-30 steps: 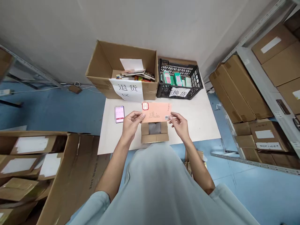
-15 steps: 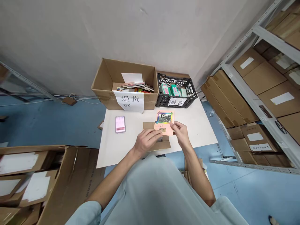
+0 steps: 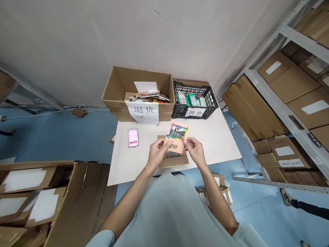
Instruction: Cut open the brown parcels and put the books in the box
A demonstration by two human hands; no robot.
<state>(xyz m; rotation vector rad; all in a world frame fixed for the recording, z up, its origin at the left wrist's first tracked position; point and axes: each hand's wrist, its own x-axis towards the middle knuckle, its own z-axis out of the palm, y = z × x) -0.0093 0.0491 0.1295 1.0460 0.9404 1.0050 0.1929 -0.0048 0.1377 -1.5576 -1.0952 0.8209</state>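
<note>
A thin pink book (image 3: 177, 133) with a dark picture in a rainbow-coloured border is tilted between my two hands. My left hand (image 3: 157, 152) grips its lower left edge, thumb on the cover. On the right edge, my right hand (image 3: 194, 150) pinches it between thumb and fingers. Directly below the book lies a small open cardboard box (image 3: 173, 162) at the table's front edge, partly covered by the book and hands. What is inside the small box is hard to make out.
On the white table (image 3: 218, 137) stand a large cardboard box (image 3: 113, 107) of books and a black plastic crate (image 3: 211, 109) with green packs. A pixelated pink item (image 3: 133, 138) lies left. Shelves (image 3: 262, 80) flank the right; a carton of parcels (image 3: 74, 185) is at left. A person's leg (image 3: 305, 206) shows right.
My left hand has moved from lying over the book's front to holding its left edge. The book has turned slightly clockwise. A person's leg has come into view at right.
</note>
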